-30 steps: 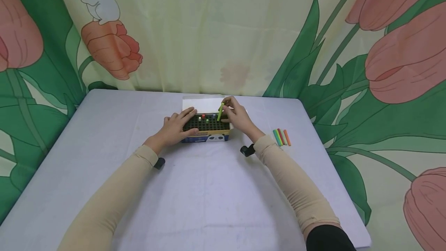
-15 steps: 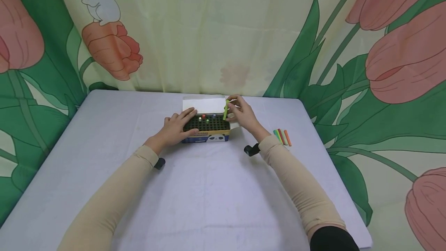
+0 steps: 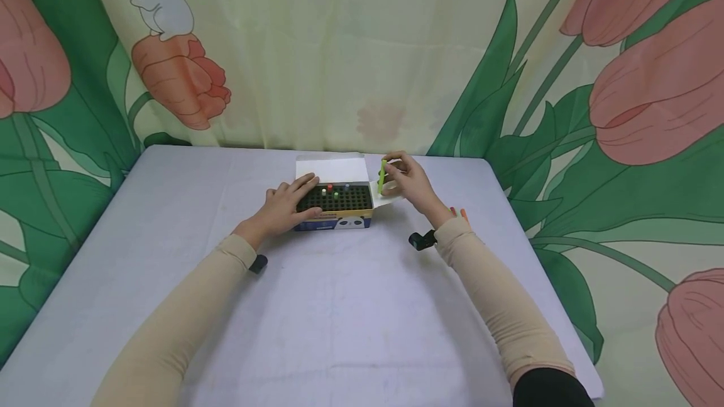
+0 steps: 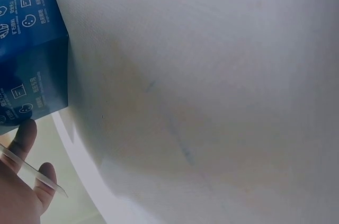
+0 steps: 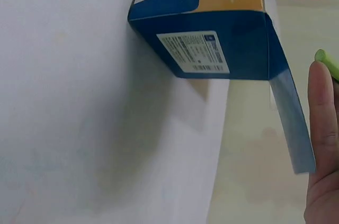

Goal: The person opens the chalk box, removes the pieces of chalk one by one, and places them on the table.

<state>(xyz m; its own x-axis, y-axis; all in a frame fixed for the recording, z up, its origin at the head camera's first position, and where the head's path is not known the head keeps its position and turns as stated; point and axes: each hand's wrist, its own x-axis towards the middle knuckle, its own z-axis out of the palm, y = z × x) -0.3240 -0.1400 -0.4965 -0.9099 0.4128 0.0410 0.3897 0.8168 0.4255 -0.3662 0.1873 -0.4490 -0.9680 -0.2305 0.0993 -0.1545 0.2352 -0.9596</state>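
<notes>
A blue and yellow box with a panda print stands at the back middle of the table, its top open on a black grid of holes. Several coloured stick ends, among them a red one, poke up from the grid. My left hand rests spread over the box's left end, thumb along the front edge and fingers toward the back. Just right of the box, my right hand pinches a light green chalk stick upright. The right wrist view shows the stick's rounded end beside a finger.
The white lid lies folded back behind the box. A side flap juts out at its right end, below my right hand. Loose coloured sticks lie on the white table, mostly hidden by my right forearm. A printed curtain hangs behind.
My right hand has moved right with the green chalk stick, from over the grid to beyond the box's right end. My forearm now covers most of the loose sticks. The left hand stays put.
</notes>
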